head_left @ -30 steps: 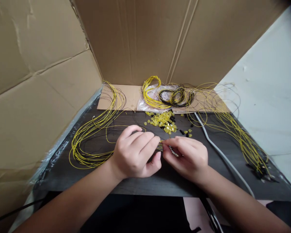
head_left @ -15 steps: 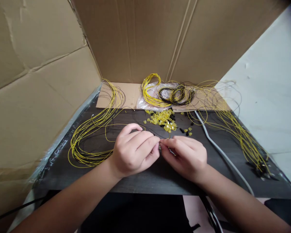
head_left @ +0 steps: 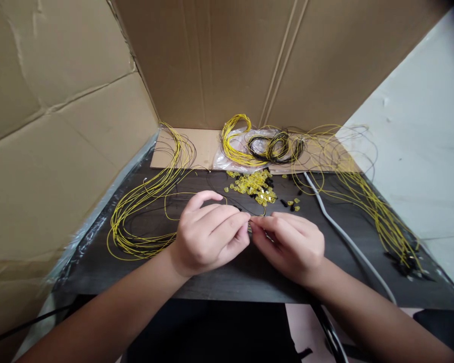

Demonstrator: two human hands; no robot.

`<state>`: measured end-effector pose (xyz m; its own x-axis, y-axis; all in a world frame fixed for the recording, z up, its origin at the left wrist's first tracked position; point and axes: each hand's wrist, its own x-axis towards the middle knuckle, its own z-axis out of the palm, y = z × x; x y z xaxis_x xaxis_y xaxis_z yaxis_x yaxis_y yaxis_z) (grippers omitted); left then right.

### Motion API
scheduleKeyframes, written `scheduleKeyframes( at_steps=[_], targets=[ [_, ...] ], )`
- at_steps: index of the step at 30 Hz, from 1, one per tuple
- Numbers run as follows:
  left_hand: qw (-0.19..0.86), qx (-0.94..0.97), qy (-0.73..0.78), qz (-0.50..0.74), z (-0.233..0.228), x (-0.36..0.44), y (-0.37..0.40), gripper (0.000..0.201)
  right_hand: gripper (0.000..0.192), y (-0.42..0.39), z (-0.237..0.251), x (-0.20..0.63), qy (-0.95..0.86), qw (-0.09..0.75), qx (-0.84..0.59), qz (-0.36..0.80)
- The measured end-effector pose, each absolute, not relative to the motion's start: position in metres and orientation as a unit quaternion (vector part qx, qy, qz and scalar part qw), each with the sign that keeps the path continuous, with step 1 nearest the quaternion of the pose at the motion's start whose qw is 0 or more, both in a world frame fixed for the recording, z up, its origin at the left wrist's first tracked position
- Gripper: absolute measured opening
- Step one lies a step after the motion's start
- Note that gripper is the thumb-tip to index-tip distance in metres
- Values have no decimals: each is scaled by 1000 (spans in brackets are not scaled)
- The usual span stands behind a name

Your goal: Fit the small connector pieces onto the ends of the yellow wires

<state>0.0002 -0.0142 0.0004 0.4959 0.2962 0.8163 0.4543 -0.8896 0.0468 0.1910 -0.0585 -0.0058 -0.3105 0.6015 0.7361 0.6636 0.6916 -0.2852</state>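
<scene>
Fingertips of both hands meet at the table's centre, pinching the end of a thin yellow wire [head_left: 196,194] between them. Left hand [head_left: 208,237] has thumb and first fingers closed together on the wire end; its index finger [head_left: 206,196] arches up clear of the rest. Right hand [head_left: 291,242] is likewise pinched shut, fingers [head_left: 263,224] pressed tip to tip against the left hand's, apparently holding some small piece against the wire, though the piece itself is hidden by the fingers and I cannot tell what it is.

Judging by the grip, the step is fine work at a wire end. It would go best with both wrists resting on the table [head_left: 249,277], the wire held close to its tip so it cannot buckle, and the loose loop left slack toward 10 o'clock, where it runs back to the yellow coil [head_left: 136,222].

Clips [head_left: 255,185], small and yellow, lie heaped at 12 o'clock, just beyond the hands. More wire bundles [head_left: 265,146] sit farther off at 12 on a bag, another sheaf [head_left: 378,217] trails away at 3 o'clock, and a grey cable [head_left: 336,227] crosses between it and the right hand. Cardboard [head_left: 60,151] walls the bench.
</scene>
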Motion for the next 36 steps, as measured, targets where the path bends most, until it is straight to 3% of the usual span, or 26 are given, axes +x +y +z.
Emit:
scheduleKeyframes(
  at_steps=[14, 19, 27, 36],
  targets=[
    [42, -849, -229, -475, 0, 3, -14, 21, 10, -57, -5, 194, -810, 422, -398, -86],
    [-72, -850, -221, -474, 4, 4, -14, 17, 11, -57, -2, 194, -811, 434, -390, -41],
    [-311, -811, -210, -448, 11, -2, -10, 14, 4, -56, 7, 193, -758, 478, -400, 194],
    [-352, -800, -219, -434, 11, -1, -9, 7, 3, -56, 8, 193, -753, 478, -417, 176]
  ],
)
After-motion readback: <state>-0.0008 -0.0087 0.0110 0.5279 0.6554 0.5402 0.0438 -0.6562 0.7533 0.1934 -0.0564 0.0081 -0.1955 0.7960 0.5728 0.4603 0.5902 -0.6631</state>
